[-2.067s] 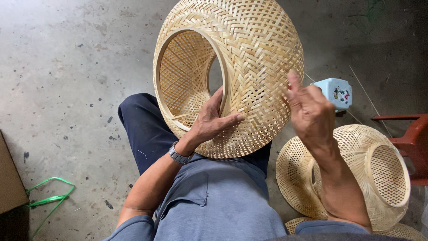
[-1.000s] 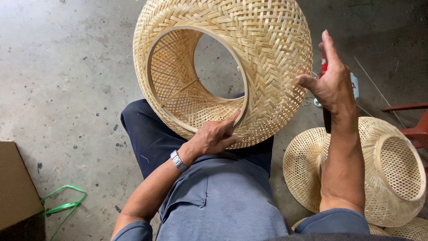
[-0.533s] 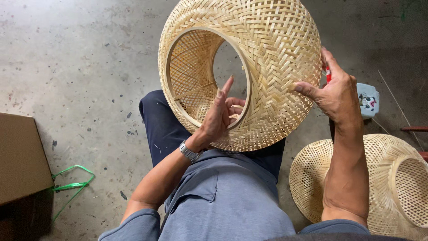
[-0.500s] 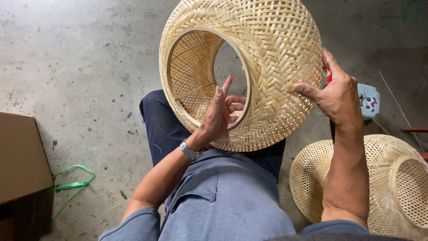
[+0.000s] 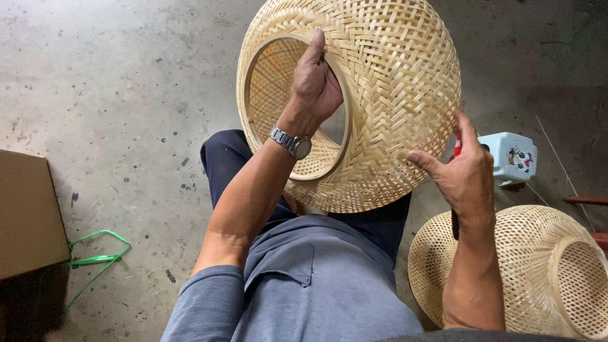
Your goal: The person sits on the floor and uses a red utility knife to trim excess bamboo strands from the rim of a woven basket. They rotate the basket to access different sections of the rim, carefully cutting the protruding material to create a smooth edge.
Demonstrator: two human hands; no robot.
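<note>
Woven bamboo shade [image 5: 392, 95] sits on lap; left hand [image 5: 315, 82] grips inner ring, fingers curled round it; right hand [image 5: 465, 174] w/ fingers spread on outer weave.

A brown cardboard box [image 5: 28, 218] sat at the left edge of the frame, flat-sided and plain, on the grey concrete floor. At the right, a small pale blue box-like container [image 5: 508, 156] carried a little colourful sticker [image 5: 517, 157] on its side.
</note>
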